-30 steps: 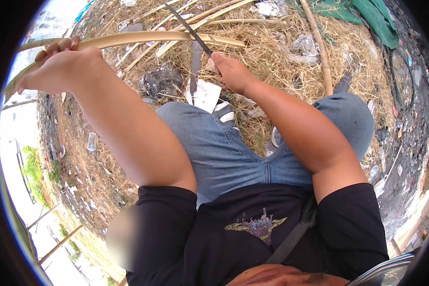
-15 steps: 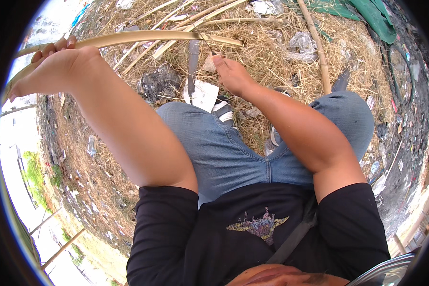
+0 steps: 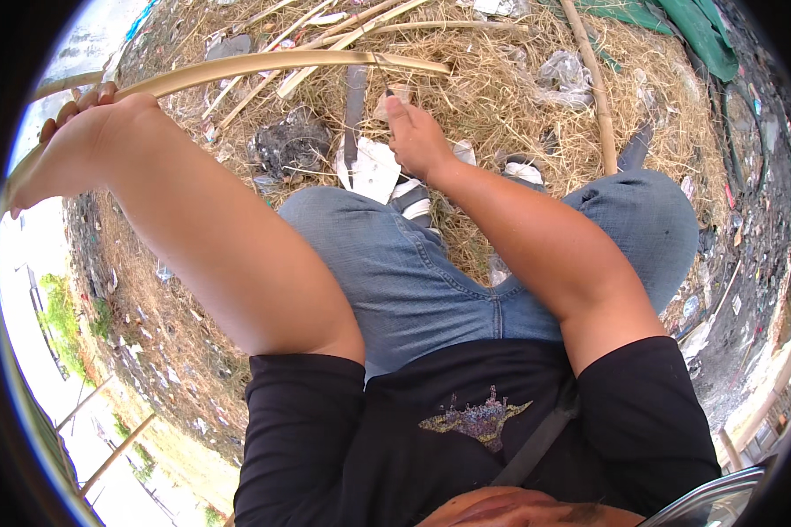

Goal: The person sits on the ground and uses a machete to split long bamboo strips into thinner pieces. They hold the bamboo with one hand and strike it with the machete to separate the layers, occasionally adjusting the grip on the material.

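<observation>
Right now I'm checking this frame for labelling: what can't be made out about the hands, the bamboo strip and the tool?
- Head view: the tool in the right hand is almost wholly hidden by the fist; its blade is too thin to follow.
- The left hand wraps the bamboo strip; its fingers are mostly hidden behind the palm.
- The strip's near end runs behind the left hand into the dark fisheye rim.
- Ground litter: too small and warped to identify.

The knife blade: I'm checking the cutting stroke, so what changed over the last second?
The knife came down onto the bamboo strip, only a short part showing above the right hand. The left hand keeps gripping the strip's other end.
</observation>
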`<state>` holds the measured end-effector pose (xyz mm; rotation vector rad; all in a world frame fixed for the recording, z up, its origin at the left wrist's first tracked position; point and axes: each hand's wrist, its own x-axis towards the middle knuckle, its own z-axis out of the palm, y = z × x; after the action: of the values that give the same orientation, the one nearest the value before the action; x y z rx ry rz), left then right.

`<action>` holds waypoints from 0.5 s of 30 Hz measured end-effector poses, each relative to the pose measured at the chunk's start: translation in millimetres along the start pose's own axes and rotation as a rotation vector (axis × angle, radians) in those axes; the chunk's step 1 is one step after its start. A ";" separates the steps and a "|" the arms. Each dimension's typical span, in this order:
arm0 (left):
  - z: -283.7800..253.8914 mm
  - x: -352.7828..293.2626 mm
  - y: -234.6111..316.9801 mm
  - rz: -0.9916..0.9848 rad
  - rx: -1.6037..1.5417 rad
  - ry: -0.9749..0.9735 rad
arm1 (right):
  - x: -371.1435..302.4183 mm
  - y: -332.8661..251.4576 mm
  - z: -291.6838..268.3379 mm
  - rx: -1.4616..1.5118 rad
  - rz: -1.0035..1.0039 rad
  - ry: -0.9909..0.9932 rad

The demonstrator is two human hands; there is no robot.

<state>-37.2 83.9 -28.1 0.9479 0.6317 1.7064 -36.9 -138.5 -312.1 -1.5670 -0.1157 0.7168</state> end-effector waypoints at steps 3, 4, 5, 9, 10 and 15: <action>2.8 7.6 -2.0 0.000 -0.044 0.010 | -2.0 -1.5 13.6 -0.107 -0.336 -0.058; -0.6 6.3 -2.5 -0.010 -0.025 0.016 | -3.5 -0.8 14.4 -0.116 -0.401 -0.075; -2.9 1.4 -2.1 -0.023 -0.014 0.017 | 2.4 14.6 3.8 -0.173 -0.383 -0.055; -15.5 2.3 6.0 -0.125 -0.004 -0.024 | 22.9 6.3 -27.2 -0.066 0.334 0.044; -11.5 -1.0 7.3 -0.142 -0.020 -0.081 | 32.7 15.7 -35.9 -0.130 0.244 0.070; -9.0 -4.6 12.4 -0.174 -0.150 -0.373 | 12.5 -68.2 -27.6 -0.222 -0.152 0.111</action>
<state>-50.6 75.8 -24.7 1.0378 0.3238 1.3567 10.0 -146.0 -254.6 -1.7852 -0.2359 0.5099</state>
